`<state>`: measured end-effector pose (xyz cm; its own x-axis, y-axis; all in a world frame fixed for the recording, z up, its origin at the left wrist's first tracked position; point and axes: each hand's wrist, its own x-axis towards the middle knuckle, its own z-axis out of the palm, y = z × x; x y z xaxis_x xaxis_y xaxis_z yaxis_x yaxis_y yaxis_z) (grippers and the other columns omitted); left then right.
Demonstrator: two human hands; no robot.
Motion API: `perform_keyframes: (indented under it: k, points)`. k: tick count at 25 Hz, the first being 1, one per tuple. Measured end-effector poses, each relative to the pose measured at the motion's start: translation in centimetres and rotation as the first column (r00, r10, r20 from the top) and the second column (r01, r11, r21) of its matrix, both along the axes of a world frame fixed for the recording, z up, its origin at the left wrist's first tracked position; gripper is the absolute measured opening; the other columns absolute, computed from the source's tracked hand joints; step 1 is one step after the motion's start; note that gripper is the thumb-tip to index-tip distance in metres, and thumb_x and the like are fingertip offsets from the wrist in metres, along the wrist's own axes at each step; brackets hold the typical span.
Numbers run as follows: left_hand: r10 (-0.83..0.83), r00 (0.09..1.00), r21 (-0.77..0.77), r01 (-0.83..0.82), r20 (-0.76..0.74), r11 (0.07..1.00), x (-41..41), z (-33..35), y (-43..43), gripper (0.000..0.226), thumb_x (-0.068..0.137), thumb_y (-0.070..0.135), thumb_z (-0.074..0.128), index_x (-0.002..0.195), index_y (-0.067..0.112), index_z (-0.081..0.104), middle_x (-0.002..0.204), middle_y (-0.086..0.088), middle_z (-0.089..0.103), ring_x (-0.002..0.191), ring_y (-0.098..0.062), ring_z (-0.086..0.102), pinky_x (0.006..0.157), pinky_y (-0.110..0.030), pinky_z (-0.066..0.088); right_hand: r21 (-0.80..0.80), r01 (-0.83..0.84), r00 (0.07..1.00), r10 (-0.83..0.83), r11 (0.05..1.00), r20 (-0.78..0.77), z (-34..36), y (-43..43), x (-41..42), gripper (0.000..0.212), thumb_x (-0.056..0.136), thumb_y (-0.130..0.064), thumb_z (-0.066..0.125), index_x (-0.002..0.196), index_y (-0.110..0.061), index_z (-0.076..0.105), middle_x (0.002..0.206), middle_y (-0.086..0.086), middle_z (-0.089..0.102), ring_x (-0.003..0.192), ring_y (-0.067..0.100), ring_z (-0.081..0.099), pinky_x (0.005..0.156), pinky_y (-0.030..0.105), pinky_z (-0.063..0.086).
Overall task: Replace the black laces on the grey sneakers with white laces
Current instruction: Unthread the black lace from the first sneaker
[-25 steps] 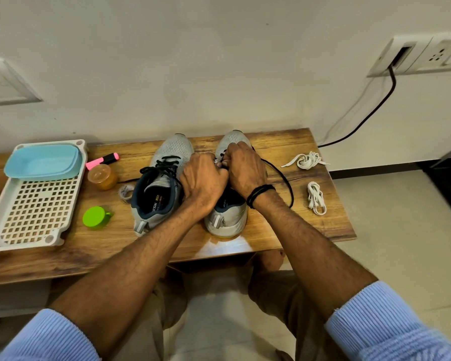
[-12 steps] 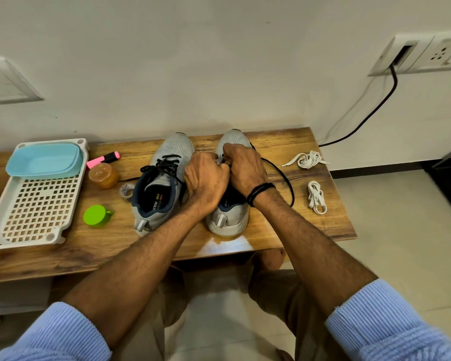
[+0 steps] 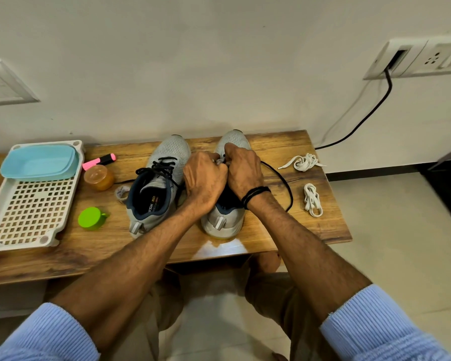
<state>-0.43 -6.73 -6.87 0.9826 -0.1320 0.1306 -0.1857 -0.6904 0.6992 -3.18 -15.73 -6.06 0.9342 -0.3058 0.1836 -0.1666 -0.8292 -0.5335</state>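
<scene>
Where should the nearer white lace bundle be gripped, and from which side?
Pinch the nearer white lace bundle across its narrow middle, from above, right hand being closest. It lies flat on the table as a long coil running front to back, so a mid-grip likely gathers every strand.

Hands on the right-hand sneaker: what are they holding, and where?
Both the left hand and right hand pinch the lacing of the right sneaker near its toe end; its black lace trails from under the right hand. Fingers hide the exact grip.
</scene>
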Motion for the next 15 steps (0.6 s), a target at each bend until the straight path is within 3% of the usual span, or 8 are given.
perform_keyframes:
  k: [5, 9, 12, 15]
  points:
    - [0.027, 0.999, -0.018, -0.028, -0.033, 0.999, -0.17, 0.1, 0.53, 0.033, 0.077, 0.004, 0.057, 0.049, 0.019, 0.047, 0.046, 0.004, 0.044, 0.042, -0.007, 0.036, 0.044, -0.021, 0.027, 0.003, -0.061, 0.998, 0.061, 0.998, -0.03, -0.12, 0.24, 0.27, 0.026, 0.092, -0.011, 0.044, 0.07, -0.017, 0.032, 0.06, -0.003, 0.029, 0.063, 0.022, 0.034, 0.045, 0.028, 0.014]
    - [0.093, 0.993, -0.042, -0.097, -0.074, 0.994, -0.16, 0.04, 0.35, 0.019, 0.073, 0.008, 0.057, 0.054, 0.005, 0.058, 0.05, -0.008, 0.055, 0.043, -0.012, 0.039, 0.045, -0.029, 0.032, 0.011, -0.088, 0.996, 0.089, 0.996, -0.021, -0.26, 0.06, 0.5, 0.025, 0.09, -0.008, 0.048, 0.069, -0.016, 0.036, 0.061, 0.001, 0.038, 0.063, 0.024, 0.037, 0.046, 0.032, 0.017]
    - [0.134, 0.986, -0.046, -0.139, -0.098, 0.989, -0.27, 0.15, 0.18, 0.021, 0.073, 0.008, 0.058, 0.052, 0.009, 0.053, 0.046, -0.001, 0.044, 0.042, -0.013, 0.036, 0.044, -0.029, 0.028, 0.02, -0.093, 0.995, 0.093, 0.996, -0.033, 0.11, -0.16, 0.44, 0.028, 0.084, -0.004, 0.051, 0.065, -0.017, 0.035, 0.056, -0.004, 0.036, 0.061, 0.023, 0.038, 0.049, 0.035, 0.02]
    - [0.2, 0.973, -0.033, -0.205, -0.111, 0.978, 0.57, -0.43, 0.61, 0.019, 0.075, 0.014, 0.06, 0.057, 0.006, 0.059, 0.05, -0.001, 0.047, 0.048, -0.017, 0.042, 0.051, -0.03, 0.033, 0.063, -0.102, 0.993, 0.106, 0.993, -0.057, 0.33, 0.61, 0.23, 0.021, 0.076, 0.004, 0.05, 0.071, -0.014, 0.04, 0.06, 0.0, 0.044, 0.064, 0.026, 0.044, 0.055, 0.031, 0.027]
